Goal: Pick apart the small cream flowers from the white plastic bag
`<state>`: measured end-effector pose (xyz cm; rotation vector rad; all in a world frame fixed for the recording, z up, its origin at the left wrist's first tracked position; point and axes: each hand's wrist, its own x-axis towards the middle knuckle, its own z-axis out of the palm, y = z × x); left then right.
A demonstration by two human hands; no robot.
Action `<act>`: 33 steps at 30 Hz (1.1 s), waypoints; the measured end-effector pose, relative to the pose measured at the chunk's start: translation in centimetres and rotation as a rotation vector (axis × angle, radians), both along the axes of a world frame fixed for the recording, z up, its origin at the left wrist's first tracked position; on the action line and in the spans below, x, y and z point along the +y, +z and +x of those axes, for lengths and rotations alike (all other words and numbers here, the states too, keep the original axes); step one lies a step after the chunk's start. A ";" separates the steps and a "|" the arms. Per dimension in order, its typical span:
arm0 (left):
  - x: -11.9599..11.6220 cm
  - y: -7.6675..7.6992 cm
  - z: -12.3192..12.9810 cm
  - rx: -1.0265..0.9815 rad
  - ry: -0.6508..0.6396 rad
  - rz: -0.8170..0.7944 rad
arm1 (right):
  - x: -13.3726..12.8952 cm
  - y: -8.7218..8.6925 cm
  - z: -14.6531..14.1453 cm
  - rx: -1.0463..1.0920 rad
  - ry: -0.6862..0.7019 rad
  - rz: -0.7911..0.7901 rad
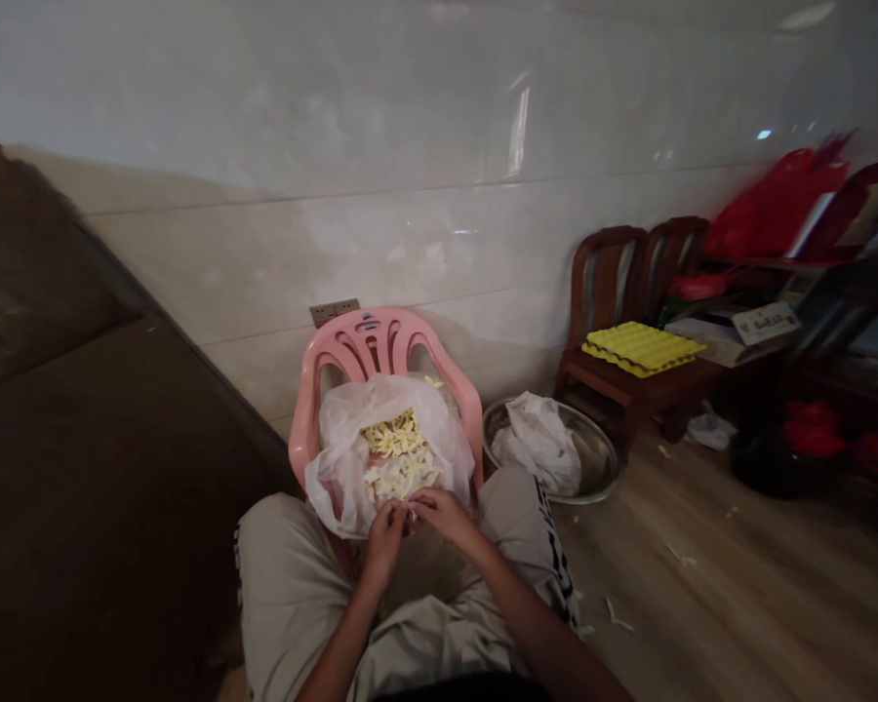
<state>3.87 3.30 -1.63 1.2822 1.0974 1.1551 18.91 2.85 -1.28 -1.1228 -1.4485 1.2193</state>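
My left hand (388,531) and my right hand (439,512) meet at the near edge of a pink plastic chair (469,414), between my knees. Both have their fingertips pinched together, almost touching each other. Whatever they hold is too small and dim to make out. Just beyond them, a translucent white plastic bag (329,478) lies spread open on the chair seat. Inside it are two heaps of short pale strips: a yellower heap (395,435) toward the back and a whiter heap (402,476) closer to my fingers.
Right of the chair, a metal basin (596,468) holds a crumpled white bag (539,444). Yellow egg trays (640,347) rest on a wooden chair (607,385). Pale scraps (618,616) litter the floor. A dark brown panel (102,468) stands on the left, and a tiled wall (410,234) rises behind.
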 end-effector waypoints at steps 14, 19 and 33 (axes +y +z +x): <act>-0.2 0.3 0.0 0.025 -0.012 0.009 | 0.0 0.2 0.0 0.045 -0.006 -0.069; -0.3 0.6 0.1 0.042 -0.018 0.025 | 0.0 0.5 -0.1 0.036 -0.023 -0.065; -0.4 0.5 0.2 0.045 -0.011 0.022 | 0.5 -0.5 -0.1 0.032 -0.030 -0.010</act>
